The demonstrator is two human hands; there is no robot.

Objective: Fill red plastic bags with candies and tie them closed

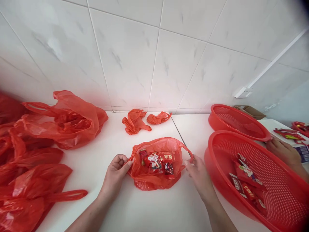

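Observation:
In front of me on the white table a red plastic bag lies spread with its mouth facing up. Inside it are several small wrapped snack packets and a red printed packet. My left hand pinches the bag's left edge between thumb and fingers. At the opposite side, my right hand is closed on the bag's right handle, its fingertips partly hidden by the plastic.
Filled red bags crowd the left side, near a loose open one. Two crumpled red bags lie by the tiled wall. At right stand a red basket holding snack packets and another basket, beside another person's hand.

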